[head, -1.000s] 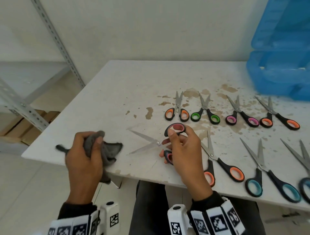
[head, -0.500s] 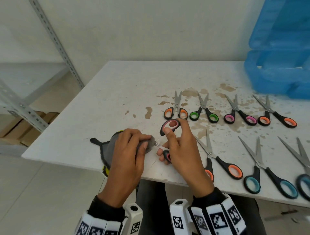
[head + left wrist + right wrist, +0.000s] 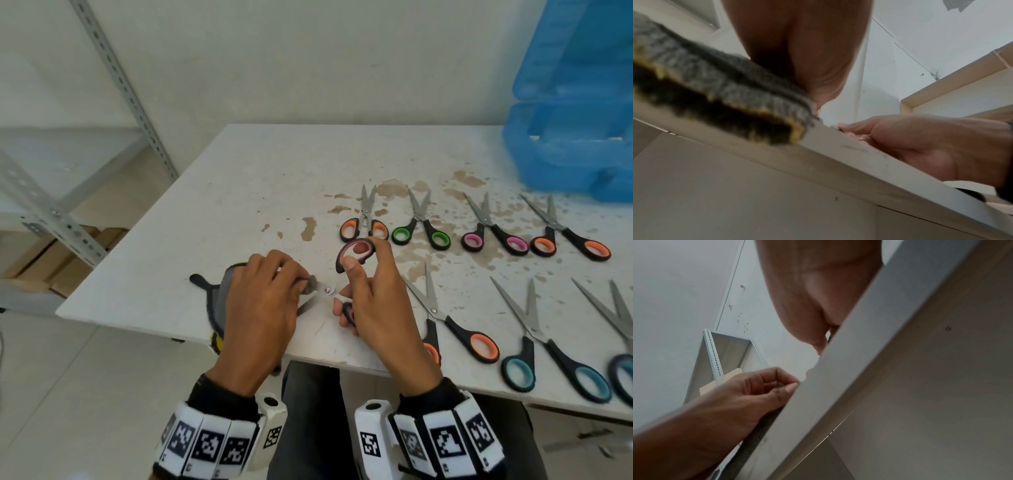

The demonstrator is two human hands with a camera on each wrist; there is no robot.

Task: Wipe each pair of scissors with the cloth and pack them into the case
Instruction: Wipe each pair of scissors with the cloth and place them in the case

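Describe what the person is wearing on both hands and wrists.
Both hands are bare, with no gloves: left hand, right hand. Dark sleeves reach the wrists. Each wrist carries a white band of square black-and-white coded markers, with a small white camera housing mounted on its inner side.

I wear black long sleeves that end in ribbed cuffs at both wrists. Around each forearm runs a white band set with square black-and-white coded markers, several side by side. A white boxy camera housing with a round dark lens hole on top sits on the inner side of each wrist, and each carries one small coded marker on its face. My left hand (image 3: 260, 308) and right hand (image 3: 380, 308) are bare. Dark trousers cover my legs.
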